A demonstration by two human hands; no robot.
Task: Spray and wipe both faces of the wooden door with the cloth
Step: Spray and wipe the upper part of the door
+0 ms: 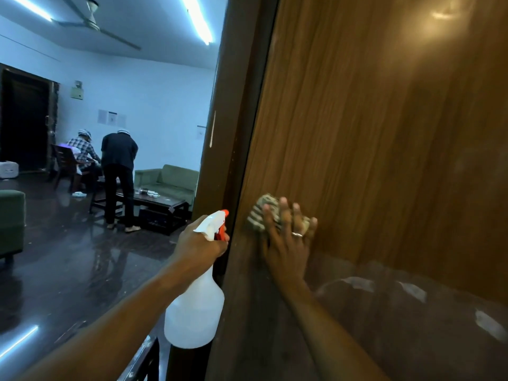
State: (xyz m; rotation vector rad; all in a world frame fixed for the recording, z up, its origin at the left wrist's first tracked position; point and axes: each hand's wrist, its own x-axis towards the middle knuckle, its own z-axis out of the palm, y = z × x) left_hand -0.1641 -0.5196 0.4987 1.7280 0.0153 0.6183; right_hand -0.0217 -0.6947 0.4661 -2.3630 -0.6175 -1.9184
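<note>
Fingers of right hand spread flat, pressing soft, crumpled striped cloth on stiff brown wooden door; left hand grips light-looking translucent plastic spray bottle by neck.

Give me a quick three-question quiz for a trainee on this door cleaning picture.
1. True or false: the right hand presses the cloth against the door.
2. What does the left hand hold? A mop, B spray bottle, C bucket.
3. Fill in: the ring is on the ____ hand.
Key: 1 true; 2 B; 3 right.
</note>
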